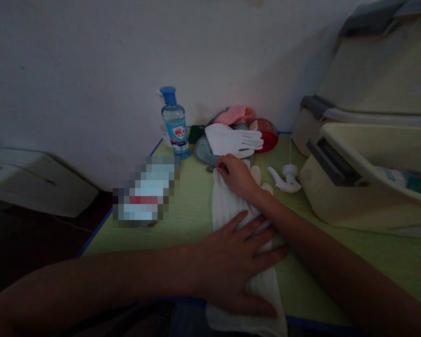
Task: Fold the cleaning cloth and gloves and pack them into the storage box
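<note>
A white cloth glove point(228, 206) lies lengthwise on the table, its cuff end towards me and pale fingertips showing at the far right. My left hand point(238, 262) rests flat across its lower part, fingers spread. At the far left edge of the same glove, my right hand point(236, 175) is closed, thumb and fingers pinching the fabric. Part of the glove is hidden beneath both hands. Just beyond my right hand, another white glove point(231, 140) lies on a grey mesh cloth point(205, 152).
A blue-capped bottle point(176, 128) stands by the wall, with a blurred-out flat object point(149, 192) nearer. Behind are a pink cloth point(236, 114) and red round container point(266, 135). A white pump head point(287, 178) lies beside a cream bin point(323, 187) on the green tabletop point(189, 215).
</note>
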The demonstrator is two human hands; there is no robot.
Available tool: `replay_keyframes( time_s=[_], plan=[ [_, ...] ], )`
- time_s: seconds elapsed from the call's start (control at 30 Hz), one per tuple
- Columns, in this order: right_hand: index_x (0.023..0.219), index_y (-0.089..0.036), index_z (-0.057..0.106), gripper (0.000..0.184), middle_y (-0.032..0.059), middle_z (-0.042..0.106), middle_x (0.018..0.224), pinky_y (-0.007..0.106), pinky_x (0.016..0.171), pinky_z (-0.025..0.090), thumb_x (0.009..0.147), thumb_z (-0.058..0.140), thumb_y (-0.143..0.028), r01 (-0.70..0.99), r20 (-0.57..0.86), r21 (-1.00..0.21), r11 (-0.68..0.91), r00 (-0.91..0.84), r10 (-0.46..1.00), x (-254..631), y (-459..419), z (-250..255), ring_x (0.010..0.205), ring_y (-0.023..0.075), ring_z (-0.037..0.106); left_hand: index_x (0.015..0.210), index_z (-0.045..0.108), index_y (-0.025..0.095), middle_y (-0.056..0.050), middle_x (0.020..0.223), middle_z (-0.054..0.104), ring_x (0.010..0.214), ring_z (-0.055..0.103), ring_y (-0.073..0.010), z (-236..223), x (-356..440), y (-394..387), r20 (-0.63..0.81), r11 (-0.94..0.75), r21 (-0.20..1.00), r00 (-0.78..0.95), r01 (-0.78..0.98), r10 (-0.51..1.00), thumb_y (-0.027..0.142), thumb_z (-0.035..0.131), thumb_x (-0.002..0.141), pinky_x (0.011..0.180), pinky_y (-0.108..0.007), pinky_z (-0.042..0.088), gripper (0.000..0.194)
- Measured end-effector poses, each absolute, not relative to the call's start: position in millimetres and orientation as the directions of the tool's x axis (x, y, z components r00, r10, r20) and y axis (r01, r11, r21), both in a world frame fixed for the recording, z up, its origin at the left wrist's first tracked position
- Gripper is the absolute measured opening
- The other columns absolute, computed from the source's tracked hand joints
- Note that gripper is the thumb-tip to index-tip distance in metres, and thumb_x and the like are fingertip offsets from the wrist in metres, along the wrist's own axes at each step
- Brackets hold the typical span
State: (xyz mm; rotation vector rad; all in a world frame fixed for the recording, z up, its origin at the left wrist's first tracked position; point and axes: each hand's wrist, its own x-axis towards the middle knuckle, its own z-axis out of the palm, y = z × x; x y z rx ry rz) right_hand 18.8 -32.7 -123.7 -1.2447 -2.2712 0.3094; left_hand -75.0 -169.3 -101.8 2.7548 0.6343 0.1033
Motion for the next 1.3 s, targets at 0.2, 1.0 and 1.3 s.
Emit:
replay_keyframes(
  time_s=[0.2,1.0,1.3],
  plan=[
    [0.073,-0.014,0.061,0.01,0.0019,0.057,0.072,0.024,0.063,0.037,0.074,0.054,-0.006,0.654,0.345,-0.535,0.535,-0.409,0.845,22,-29,-124,0.065,0.0123,0.05,0.141,0.027,0.014,-0.019,0.15,0.019,0.141,0.009,-0.0328,-100,-75,-169,-0.005,-0.852,0.331,0.904,0.406,0.428,0.061,0.043,0.083,0.113,-0.054,0.008,0.077],
    [0.138,-0.021,0.038,0.048,0.0127,0.028,0.149,0.056,0.107,0.022,0.093,0.04,-0.038,0.522,0.134,-0.171,0.836,-0.828,0.544,56,-68,-113,0.138,0.0281,0.021,0.141,0.028,0.016,-0.018,0.15,0.02,0.14,0.013,-0.0317,-102,-75,-169,0.019,-0.843,0.351,0.897,0.407,0.441,0.068,0.045,0.077,0.113,-0.05,0.01,0.084],
    [0.138,-0.024,0.037,0.05,0.0096,0.027,0.149,0.055,0.109,0.017,0.093,0.038,-0.044,0.552,0.084,-0.233,0.801,-0.809,0.582,55,-64,-119,0.139,0.027,0.019,0.142,0.027,0.014,-0.019,0.151,0.018,0.141,0.011,-0.0325,-104,-75,-169,0.031,-0.85,0.349,0.902,0.395,0.431,0.068,0.046,0.077,0.113,-0.052,0.01,0.086]
  ],
)
